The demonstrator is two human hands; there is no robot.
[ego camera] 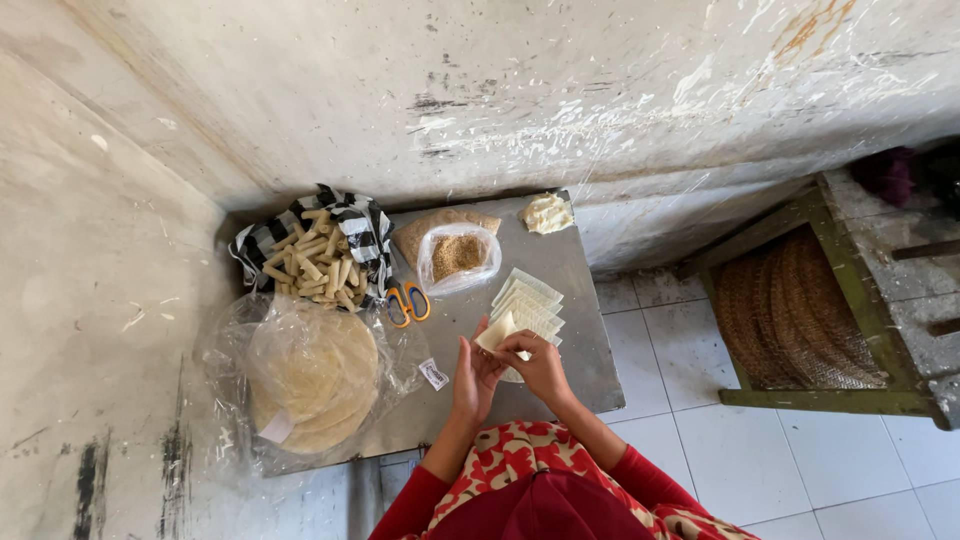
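Note:
Both my hands meet over the front of a low metal table [590, 330]. My left hand [473, 377] and my right hand [541, 365] together hold a small pale square wrapper [497, 331] between the fingertips. Just beyond them, several more cut wrappers [532, 301] lie fanned on the table. A bag-lined pile of finished rolled sticks [314, 264] sits at the back left. A clear bag of brown crumbs [459, 256] stands at the back middle.
A plastic bag of round flat sheets [312, 372] fills the table's left front. Orange-handled scissors [407, 301] lie beside it. A pale lump [547, 213] rests at the back right corner. A woven tray on a wooden frame [795, 315] stands to the right on white floor tiles.

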